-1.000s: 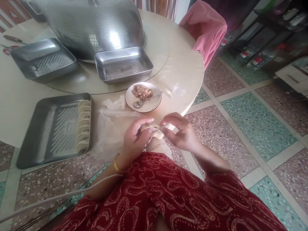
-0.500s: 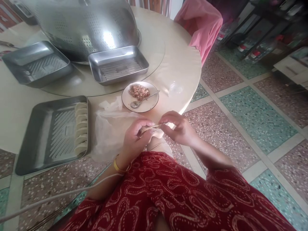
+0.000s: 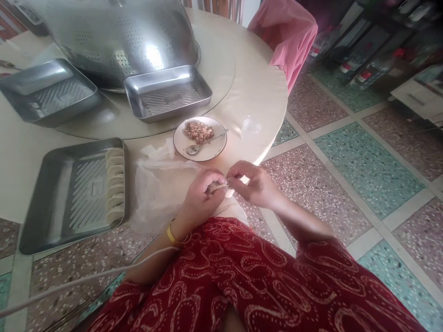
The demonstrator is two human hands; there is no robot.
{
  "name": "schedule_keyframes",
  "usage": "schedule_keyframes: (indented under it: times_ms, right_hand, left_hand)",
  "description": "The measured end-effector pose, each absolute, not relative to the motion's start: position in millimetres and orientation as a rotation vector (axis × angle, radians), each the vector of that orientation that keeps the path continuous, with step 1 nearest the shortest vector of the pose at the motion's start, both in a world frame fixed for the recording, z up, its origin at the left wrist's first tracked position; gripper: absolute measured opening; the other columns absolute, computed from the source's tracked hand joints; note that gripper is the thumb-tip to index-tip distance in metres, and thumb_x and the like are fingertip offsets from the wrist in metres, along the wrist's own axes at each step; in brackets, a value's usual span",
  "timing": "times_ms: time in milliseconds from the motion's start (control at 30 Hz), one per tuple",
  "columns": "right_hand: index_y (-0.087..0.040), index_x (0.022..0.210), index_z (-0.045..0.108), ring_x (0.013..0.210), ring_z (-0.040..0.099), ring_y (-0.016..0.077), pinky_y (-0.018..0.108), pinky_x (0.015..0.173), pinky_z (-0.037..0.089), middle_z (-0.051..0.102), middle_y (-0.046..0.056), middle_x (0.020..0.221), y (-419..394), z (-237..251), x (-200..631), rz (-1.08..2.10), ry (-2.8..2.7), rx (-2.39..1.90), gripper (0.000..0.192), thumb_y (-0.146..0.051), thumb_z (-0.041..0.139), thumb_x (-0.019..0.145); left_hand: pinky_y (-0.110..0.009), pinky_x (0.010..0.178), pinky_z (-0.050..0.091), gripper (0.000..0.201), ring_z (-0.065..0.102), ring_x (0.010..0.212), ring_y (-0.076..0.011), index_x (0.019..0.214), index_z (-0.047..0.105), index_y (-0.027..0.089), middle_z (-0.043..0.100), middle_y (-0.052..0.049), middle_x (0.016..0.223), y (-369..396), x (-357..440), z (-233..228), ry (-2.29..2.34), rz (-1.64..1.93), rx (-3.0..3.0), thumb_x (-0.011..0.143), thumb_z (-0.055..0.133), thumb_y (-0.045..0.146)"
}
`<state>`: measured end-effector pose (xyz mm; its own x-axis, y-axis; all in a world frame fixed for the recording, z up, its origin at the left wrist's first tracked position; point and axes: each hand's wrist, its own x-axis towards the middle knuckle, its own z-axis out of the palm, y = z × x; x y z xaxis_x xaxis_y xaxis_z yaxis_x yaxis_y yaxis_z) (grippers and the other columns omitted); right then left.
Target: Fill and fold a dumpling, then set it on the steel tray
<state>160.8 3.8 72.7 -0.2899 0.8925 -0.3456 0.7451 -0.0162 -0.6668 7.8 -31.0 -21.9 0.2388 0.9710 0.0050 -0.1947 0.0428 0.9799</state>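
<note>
Between my two hands is a pale folded dumpling [image 3: 218,186], mostly hidden by the fingers. My left hand [image 3: 206,191] wraps round its body, the thumb and forefinger pressed on the edge. At its right end, my right hand [image 3: 249,182] pinches the dough between thumb and forefinger. Just beyond the hands lies a white plate [image 3: 211,152] with a mound of minced filling [image 3: 198,132] and a metal spoon [image 3: 204,144] resting on it. To the left, several finished dumplings [image 3: 115,189] stand in a row along the right side of a metal tray [image 3: 38,216].
A crumpled sheet of clear plastic [image 3: 152,198] covers the table between tray and plate. Two more metal trays [image 3: 169,94] and a large perforated steel basin [image 3: 117,41] stand farther back. A small clear cup [image 3: 251,125] sits near the table's right edge. A white cable [image 3: 90,279] crosses at lower left.
My hands have come closer together, and my left hand has shifted slightly right, covering more of the dumpling. The camera view has moved slightly.
</note>
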Motion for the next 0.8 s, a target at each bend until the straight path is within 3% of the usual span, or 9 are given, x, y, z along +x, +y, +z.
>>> schedule_keyframes:
  times_ms: [500,800]
  right_hand:
    - [-0.016,0.093,0.067,0.088,0.064,0.0173,0.033,0.073,0.055,0.069,0.006,0.09,-8.0,74.9,163.0,0.95,-2.232,-1.583,0.017,-0.013,0.051,0.091]
    - [-0.025,0.107,0.067,0.094,0.059,0.0217,0.038,0.074,0.05,0.068,0.006,0.106,-24.5,55.8,165.2,0.396,-2.421,-1.469,0.019,-0.018,0.057,0.093]
  left_hand:
    - [-0.02,0.065,0.046,0.009,0.057,0.072,-0.0086,0.089,0.057,0.021,0.064,0.002,0.087,-31.6,11.9,-19.4,1.021,1.102,1.052,0.081,0.06,0.018]
    - [-0.022,0.065,0.05,0.006,0.06,0.071,-0.01,0.089,0.057,0.021,0.065,0.0,0.086,-30.2,10.2,-11.5,0.968,1.102,0.916,0.084,0.059,0.022]
